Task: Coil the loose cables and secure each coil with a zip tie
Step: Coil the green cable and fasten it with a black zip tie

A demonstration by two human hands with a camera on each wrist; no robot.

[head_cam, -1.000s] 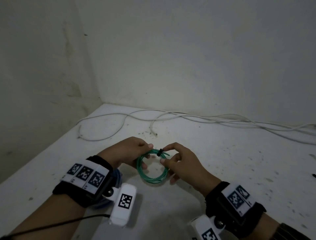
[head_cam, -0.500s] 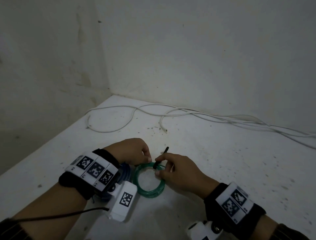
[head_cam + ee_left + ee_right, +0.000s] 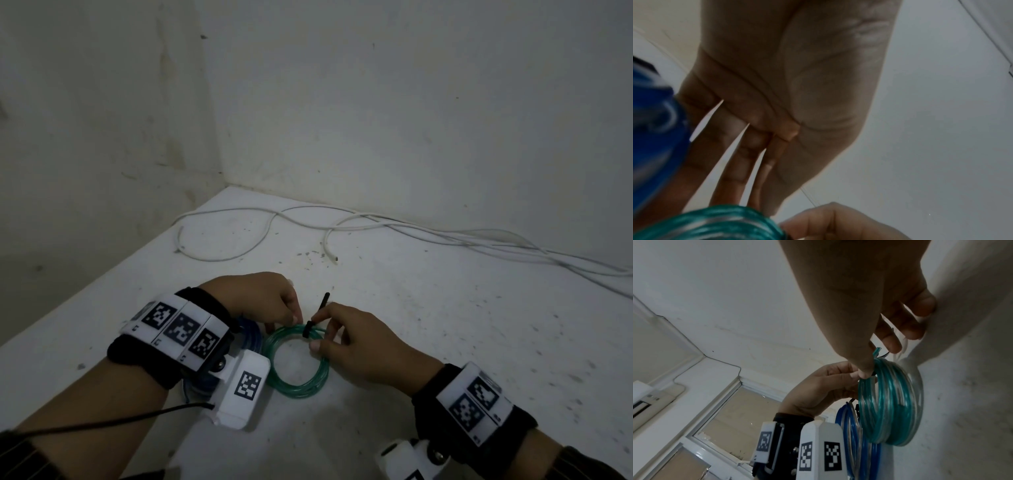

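Observation:
A green cable coil (image 3: 295,390) lies flat on the white table (image 3: 445,325) between my hands. A black zip tie (image 3: 309,331) wraps the coil's far side, its tail sticking up. My right hand (image 3: 317,334) pinches the tie at the coil with thumb and forefinger. My left hand (image 3: 291,318) holds the coil's far-left rim just beside the tie. The right wrist view shows the green coil (image 3: 890,402) on edge, with the left hand (image 3: 818,389) at its top. In the left wrist view the fingers (image 3: 731,170) reach down to the green coil (image 3: 715,224).
A blue cable coil (image 3: 249,337) lies under my left wrist, touching the green one. Loose white cables (image 3: 411,229) trail along the back wall, one end curling at the far left. Walls close off the back and left. The table's left edge runs diagonally.
The zip tie's tail, folded down on the coil a second ago, now sticks up from my right fingers. Both hands and the coil have barely shifted since half a second ago.

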